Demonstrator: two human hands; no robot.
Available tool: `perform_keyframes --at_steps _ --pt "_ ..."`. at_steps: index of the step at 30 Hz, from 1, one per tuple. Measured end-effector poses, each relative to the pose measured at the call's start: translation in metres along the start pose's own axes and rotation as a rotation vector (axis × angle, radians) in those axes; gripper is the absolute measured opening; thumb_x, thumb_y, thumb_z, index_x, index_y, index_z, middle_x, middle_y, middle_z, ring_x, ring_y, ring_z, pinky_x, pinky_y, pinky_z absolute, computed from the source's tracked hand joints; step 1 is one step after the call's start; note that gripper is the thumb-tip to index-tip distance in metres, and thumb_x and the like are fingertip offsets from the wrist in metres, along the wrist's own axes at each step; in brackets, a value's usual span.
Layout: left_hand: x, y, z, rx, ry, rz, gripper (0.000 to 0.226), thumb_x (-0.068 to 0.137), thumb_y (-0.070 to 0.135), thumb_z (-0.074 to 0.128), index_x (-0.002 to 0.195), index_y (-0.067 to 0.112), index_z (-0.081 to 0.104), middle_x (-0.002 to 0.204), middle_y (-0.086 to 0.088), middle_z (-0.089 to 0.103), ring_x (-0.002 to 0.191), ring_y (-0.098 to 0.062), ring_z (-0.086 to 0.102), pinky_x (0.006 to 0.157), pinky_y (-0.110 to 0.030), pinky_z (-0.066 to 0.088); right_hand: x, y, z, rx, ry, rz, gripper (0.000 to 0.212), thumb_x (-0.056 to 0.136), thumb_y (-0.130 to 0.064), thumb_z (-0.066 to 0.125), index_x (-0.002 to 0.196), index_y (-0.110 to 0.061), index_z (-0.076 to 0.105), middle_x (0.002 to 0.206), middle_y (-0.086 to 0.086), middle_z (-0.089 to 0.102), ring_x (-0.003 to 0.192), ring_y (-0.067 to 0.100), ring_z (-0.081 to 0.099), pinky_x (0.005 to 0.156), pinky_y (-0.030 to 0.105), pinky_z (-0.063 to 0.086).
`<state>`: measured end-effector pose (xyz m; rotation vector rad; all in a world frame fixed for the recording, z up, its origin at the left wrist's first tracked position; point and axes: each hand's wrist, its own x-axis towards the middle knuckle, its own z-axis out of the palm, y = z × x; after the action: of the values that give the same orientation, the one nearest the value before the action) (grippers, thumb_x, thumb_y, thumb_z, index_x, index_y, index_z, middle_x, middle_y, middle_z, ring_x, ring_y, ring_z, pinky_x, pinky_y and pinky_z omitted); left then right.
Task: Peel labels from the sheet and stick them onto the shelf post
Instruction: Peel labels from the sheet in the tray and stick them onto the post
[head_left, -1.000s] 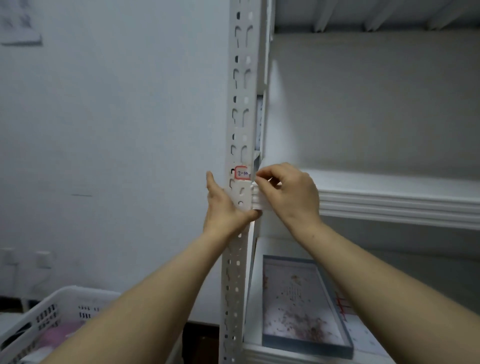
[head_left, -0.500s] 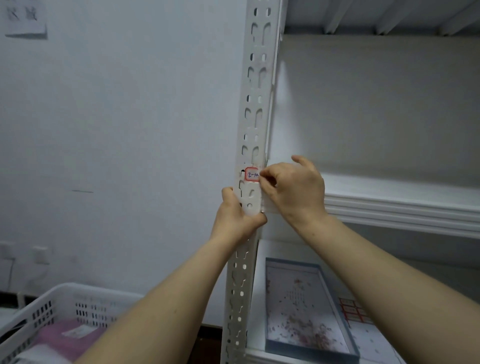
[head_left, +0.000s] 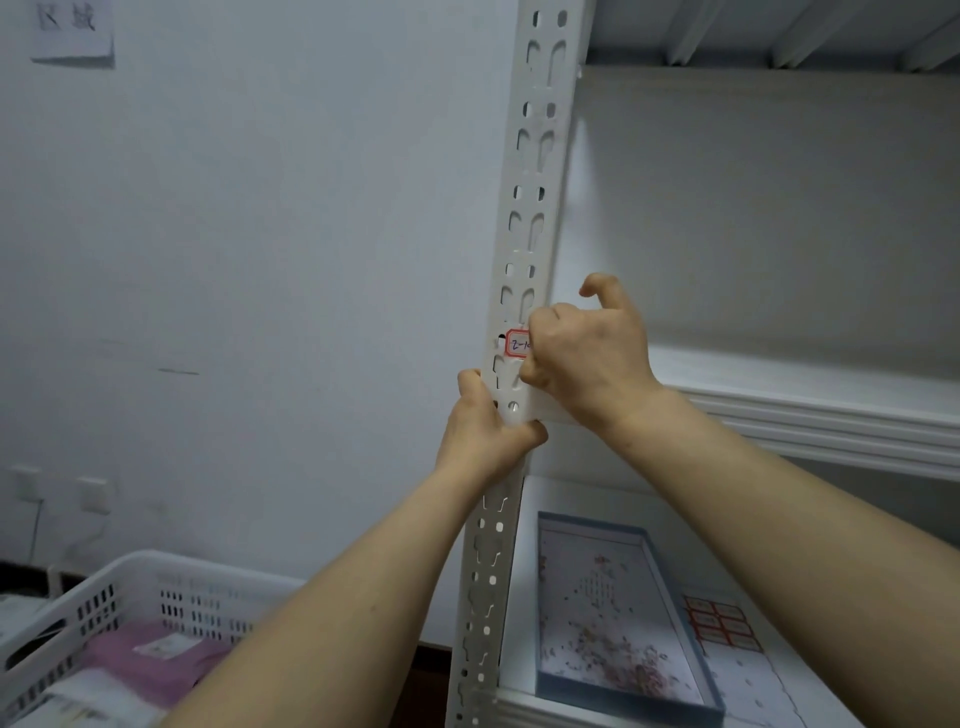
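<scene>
With the post gripped at 6 o'clock of the label by the left hand, the label has been overlapped by the curled right hand, so is likely stuck

A storeroom, with slotted shelf post and plastic crate.

Left hand clenched, right hand curled.

Handwritten "2-1", its end hidden, on the red-bordered label on the shelf post; "区域" on a wall paper.
</scene>
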<state>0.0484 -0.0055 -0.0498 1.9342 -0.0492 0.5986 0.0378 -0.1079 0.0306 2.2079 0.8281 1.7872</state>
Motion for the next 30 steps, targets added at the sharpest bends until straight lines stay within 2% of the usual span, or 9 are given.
perform_keyframes --at_steps 3,5,7,10,15,22,24,27,30 --pt "0.000 0.000 0.000 0.001 0.002 0.000 0.051 0.067 0.023 0.068 0.102 0.016 0.032 0.083 -0.001 0.055 0.075 -0.026 0.058 0.065 -0.043 0.055 -0.003 0.001 0.004 0.033 0.009 0.025 0.016 0.054 -0.020 0.061 0.050 -0.008 0.051 0.039 0.005 0.049 0.032 0.022 0.036 0.079 0.034 0.032" --pt "0.000 0.000 0.000 -0.001 0.000 -0.001 0.051 0.067 0.023 0.068 0.103 0.017 0.032 0.085 -0.001 0.056 0.077 -0.026 0.060 0.066 -0.044 0.056 -0.006 0.001 0.008 0.063 -0.006 0.057 0.020 0.062 -0.022 0.040 0.052 -0.009 0.051 0.041 0.005 0.050 0.033 0.022 0.038 0.078 0.033 0.033" --pt "-0.001 0.000 0.000 0.000 0.002 -0.002 0.053 0.066 0.024 0.068 0.105 0.018 0.032 0.088 0.000 0.057 0.080 -0.026 0.061 0.069 -0.046 0.057 -0.009 0.003 0.012 0.087 0.004 0.083 0.023 0.062 -0.021 0.034 0.052 -0.009 0.051 0.042 0.004 0.050 0.034 0.022 0.038 0.077 0.032 0.032" --pt "-0.001 0.000 0.000 -0.012 0.004 0.002 0.058 0.062 0.027 0.067 0.107 0.019 0.032 0.090 0.003 0.058 0.083 -0.025 0.062 0.071 -0.049 0.057 -0.015 0.007 0.014 0.117 0.029 0.130 0.022 0.063 -0.020 0.038 0.055 -0.009 0.055 0.045 0.003 0.054 0.035 0.022 0.041 0.077 0.031 0.031" --pt "-0.001 -0.001 0.000 -0.012 0.008 0.004 0.056 0.063 0.026 0.067 0.106 0.019 0.033 0.090 0.003 0.058 0.083 -0.025 0.062 0.072 -0.049 0.056 -0.024 0.014 0.016 0.263 0.077 0.199 0.007 0.069 -0.016 0.063 0.064 -0.011 0.062 0.053 -0.001 0.062 0.044 0.020 0.054 0.086 0.031 0.030" --pt "-0.001 0.000 0.000 -0.018 0.002 0.011 0.054 0.066 0.022 0.068 0.107 0.019 0.033 0.088 0.006 0.056 0.081 -0.021 0.061 0.073 -0.047 0.056 -0.025 0.008 0.004 0.484 0.019 0.344 0.011 0.080 -0.017 0.062 0.076 -0.011 0.070 0.064 -0.004 0.067 0.054 0.011 0.055 0.101 0.039 0.036" --pt "-0.001 -0.001 0.000 -0.025 0.001 0.006 0.053 0.066 0.022 0.068 0.106 0.019 0.033 0.087 0.005 0.057 0.081 -0.021 0.061 0.072 -0.047 0.057 -0.023 0.007 -0.002 0.626 -0.013 0.484 0.010 0.081 -0.014 0.063 0.076 -0.014 0.072 0.063 -0.007 0.062 0.056 0.007 0.052 0.095 0.041 0.045" --pt "0.000 -0.002 0.000 -0.032 -0.002 0.005 0.052 0.066 0.022 0.068 0.104 0.019 0.033 0.089 0.003 0.059 0.082 -0.022 0.061 0.072 -0.046 0.057 -0.020 0.010 -0.009 0.887 -0.101 0.721 0.016 0.078 -0.018 0.060 0.068 -0.029 0.066 0.068 -0.007 0.068 0.066 0.017 0.065 0.078 0.040 0.054" --pt "0.000 -0.002 0.000 -0.038 -0.001 0.008 0.051 0.067 0.021 0.068 0.103 0.018 0.033 0.089 0.003 0.059 0.081 -0.023 0.061 0.071 -0.046 0.057 -0.020 0.015 -0.012 1.074 -0.119 0.886 0.022 0.081 -0.014 0.054 0.069 -0.027 0.066 0.067 -0.006 0.069 0.053 0.011 0.063 0.075 0.041 0.055"
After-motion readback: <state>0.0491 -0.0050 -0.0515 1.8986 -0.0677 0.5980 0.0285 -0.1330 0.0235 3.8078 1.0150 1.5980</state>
